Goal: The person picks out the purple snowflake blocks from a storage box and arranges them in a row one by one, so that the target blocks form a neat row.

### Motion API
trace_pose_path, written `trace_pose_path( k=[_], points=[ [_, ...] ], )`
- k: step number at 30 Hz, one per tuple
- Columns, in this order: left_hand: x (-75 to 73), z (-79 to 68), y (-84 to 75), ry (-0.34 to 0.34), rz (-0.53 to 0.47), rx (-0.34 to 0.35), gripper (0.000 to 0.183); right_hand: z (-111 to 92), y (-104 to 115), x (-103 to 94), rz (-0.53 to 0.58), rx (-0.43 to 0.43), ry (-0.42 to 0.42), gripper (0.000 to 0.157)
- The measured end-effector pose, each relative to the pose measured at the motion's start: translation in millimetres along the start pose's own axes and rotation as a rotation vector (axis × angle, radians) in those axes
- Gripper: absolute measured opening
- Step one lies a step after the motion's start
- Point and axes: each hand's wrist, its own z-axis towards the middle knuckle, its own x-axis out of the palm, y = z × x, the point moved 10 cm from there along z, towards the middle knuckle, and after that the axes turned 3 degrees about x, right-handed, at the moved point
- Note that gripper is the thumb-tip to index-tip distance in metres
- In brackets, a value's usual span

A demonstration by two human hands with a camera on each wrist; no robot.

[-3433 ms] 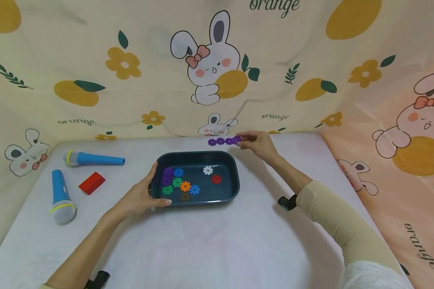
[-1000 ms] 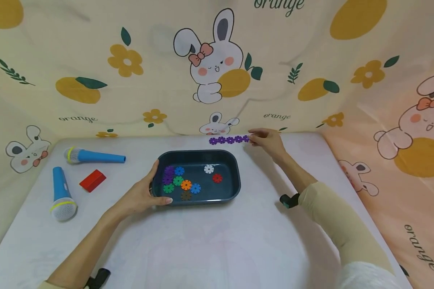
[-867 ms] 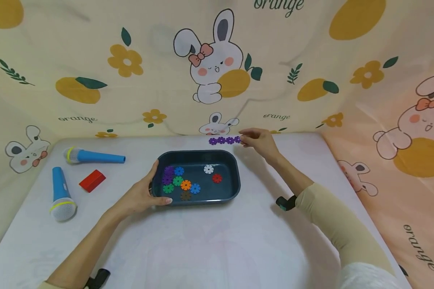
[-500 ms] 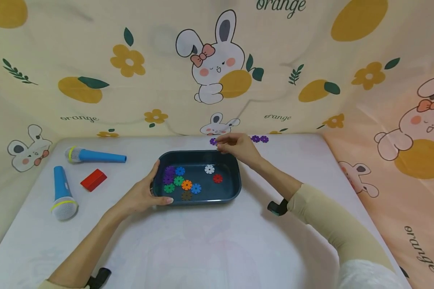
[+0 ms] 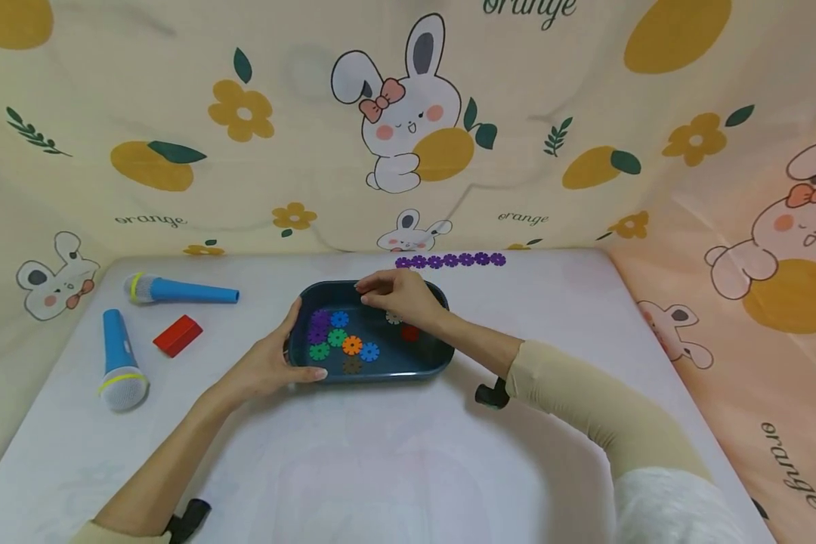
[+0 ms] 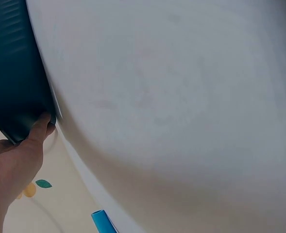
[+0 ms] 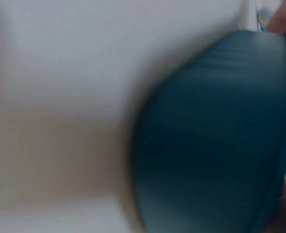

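My left hand [image 5: 263, 365] grips the left end of a dark blue tray [image 5: 408, 375], thumb over the near rim. The tray's outer side [image 6: 16, 63] fills the corner of the left wrist view. In the tray lie notched plastic discs: overlapping purple discs [image 5: 319, 326], an orange disc [image 5: 352, 345], a red disc [image 5: 410, 332], plus green, blue, brown and white ones. My right hand [image 5: 404, 298] is over the tray's far part, fingers bent loosely and no disc visible in them; it partly covers the white disc. Behind the tray, a row of purple discs [image 5: 451, 260] lies on the table.
On the left of the white table [image 5: 381, 468] lie two blue toy microphones, one crosswise [image 5: 193, 291] and one lengthwise [image 5: 117, 340], with a red block [image 5: 177, 335] between them. A printed cloth wall [image 5: 299, 174] rises just behind the row of discs.
My right hand has let go of a purple disc at the row and moved left and nearer, over the tray. The row is longer and fully uncovered. My left hand keeps its grip.
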Motion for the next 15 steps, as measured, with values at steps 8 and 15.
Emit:
trace_pose_path(
  k=[8, 15],
  points=[
    [-0.2, 0.1, 0.2, 0.007, 0.003, 0.0, 0.127, 12, -4, 41.0, -0.078, 0.031, 0.021, 0.031],
    [0.1, 0.6, 0.7, 0.005, -0.005, 0.01, 0.127, 23, -7, 58.5, -0.175, 0.038, -0.044, 0.03]
  ],
)
